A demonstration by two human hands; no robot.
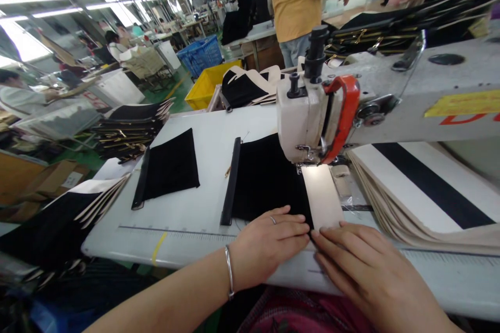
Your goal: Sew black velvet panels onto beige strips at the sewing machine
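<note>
My left hand (pixel 269 242) lies flat on the near edge of a black fabric piece (pixel 265 177) with a black strip along its left side. My right hand (pixel 359 265) lies flat beside it, fingertips on a cream fabric strip (pixel 322 195) that joins the black piece. Both pieces run under the presser foot of a white sewing machine (pixel 308 114) with a red guard. Fingertips of both hands meet at the seam between black and cream.
A second black fabric piece (pixel 170 166) lies to the left on the white table (pixel 183 239). A stack of cream-and-black panels (pixel 422 192) sits at the right. More stacked panels (pixel 128 130) are far left. A person in a yellow shirt (pixel 297 0) stands behind; a yellow bin (pixel 207 86) is beyond.
</note>
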